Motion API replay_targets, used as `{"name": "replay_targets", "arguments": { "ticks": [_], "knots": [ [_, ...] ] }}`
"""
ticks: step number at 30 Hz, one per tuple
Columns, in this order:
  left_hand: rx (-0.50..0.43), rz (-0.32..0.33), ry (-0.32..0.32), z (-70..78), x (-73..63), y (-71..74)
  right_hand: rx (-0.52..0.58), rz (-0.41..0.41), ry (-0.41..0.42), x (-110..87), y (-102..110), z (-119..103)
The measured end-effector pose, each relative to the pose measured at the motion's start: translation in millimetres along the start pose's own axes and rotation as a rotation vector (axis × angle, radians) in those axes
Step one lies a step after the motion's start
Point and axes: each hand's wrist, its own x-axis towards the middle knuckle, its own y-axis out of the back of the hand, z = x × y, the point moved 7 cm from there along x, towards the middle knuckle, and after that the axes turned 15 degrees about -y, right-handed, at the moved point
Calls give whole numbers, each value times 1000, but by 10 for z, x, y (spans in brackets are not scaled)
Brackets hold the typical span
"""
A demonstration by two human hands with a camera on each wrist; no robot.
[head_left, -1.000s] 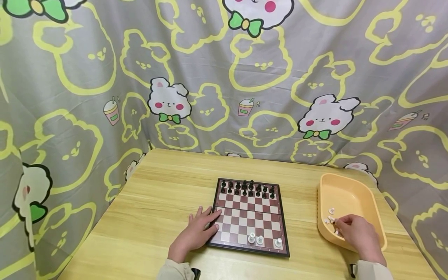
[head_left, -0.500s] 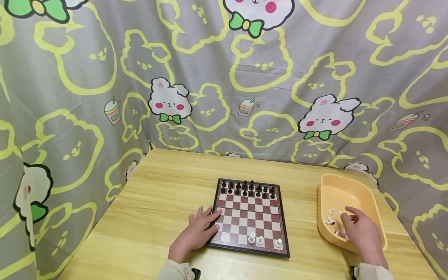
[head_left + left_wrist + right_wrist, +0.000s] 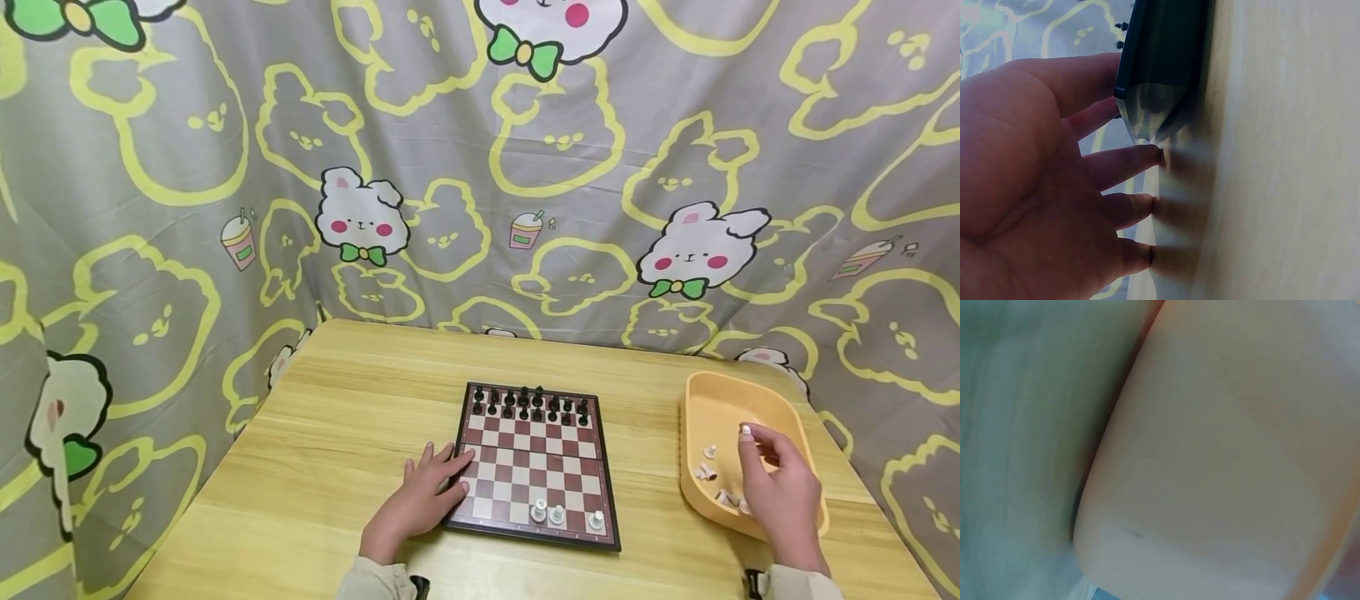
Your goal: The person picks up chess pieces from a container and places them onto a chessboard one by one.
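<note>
My left hand [image 3: 423, 496] lies with spread fingers on the left edge of the chessboard [image 3: 517, 479], thumb and index finger over the squares. In the left wrist view, the other fingertips [image 3: 1150, 203] of this hand [image 3: 1029, 169] touch the tabletop beside the board's dark side. Over the yellow plastic basket [image 3: 813, 467], my right hand [image 3: 783, 492] pinches a small white chess piece [image 3: 745, 430] between thumb and fingertips. Several white pieces [image 3: 705, 472] lie in the basket below, partly hidden by that hand. The right wrist view is filled mostly by the basket's outer wall [image 3: 1210, 462].
Black chess pieces [image 3: 525, 404] stand in two rows at the board's far end. Three white pieces [image 3: 557, 515] stand on its near row, towards the right. The wooden table [image 3: 360, 392] runs back to a patterned curtain [image 3: 442, 150].
My right hand has risen from the pieces in the basket and now holds up a white chess piece. The left hand has stayed on the board's edge.
</note>
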Motion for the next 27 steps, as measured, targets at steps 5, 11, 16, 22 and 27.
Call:
{"name": "replay_targets", "arguments": {
  "ticks": [5,11,16,22,27],
  "knots": [
    [-2,2,3,11,3,5,156,92,6,-41,88,-35],
    [1,2,5,22,1,10,327,165,135,-114,146,-140],
    [-10,2,4,30,1,10,438,194,205,-144,194,-199],
    [-15,0,4,34,2,11,478,208,196,-190,214,-244],
    [-14,4,5,33,-1,15,535,75,330,-320,49,-420]
  ]
}}
